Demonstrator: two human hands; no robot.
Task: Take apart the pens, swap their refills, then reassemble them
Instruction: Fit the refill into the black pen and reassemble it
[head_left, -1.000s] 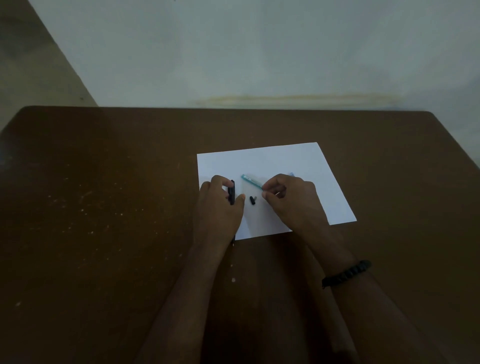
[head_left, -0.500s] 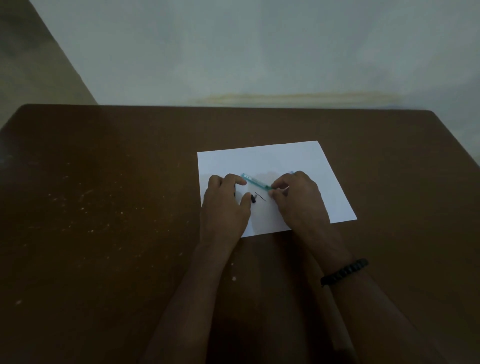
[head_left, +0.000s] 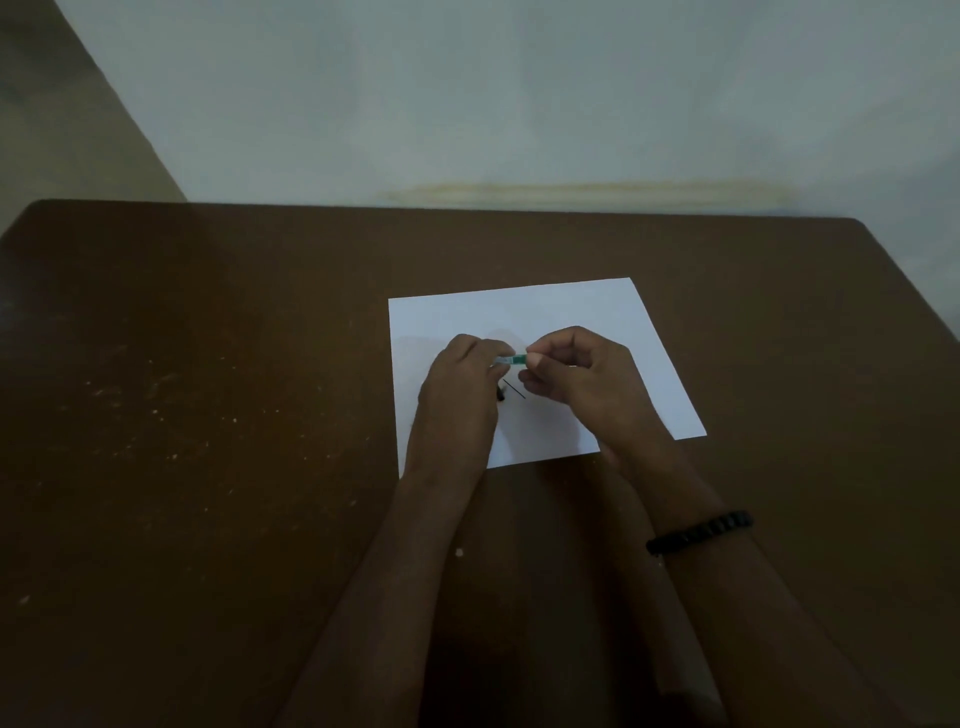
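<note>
While I'm pinching the teal pen (head_left: 511, 359) from both ends, my left hand (head_left: 460, 395) is closing thumb and fingers on its left part and my right hand (head_left: 576, 382) is closing fingertips on its right part. Only a short stretch of the barrel is showing between them, held level just above the white paper (head_left: 597, 312).

Change from a second ago: my left hand was sitting on the dark pen at the sheet's left side and only the right had the teal one; now the left is coming over and both hands are working the teal pen. The dark pen is no longer showing, probably hidden under my left hand, can't tell. A thin dark refill (head_left: 514, 388) is lying loose on the paper just below the grip, with a small dark piece (head_left: 501, 396) touching or just beside its left end.

Reading it as: dark pen is already apart, teal pen is now getting unscrewed or pulled apart. Swap and reassembly not started.

Pose: both forearms are running up from the near table (head_left: 234, 415) edge and converging over the sheet, wrists low, knuckles up, fingers curled in. A dark beaded bracelet (head_left: 698, 531) is sitting on my right wrist.
</note>
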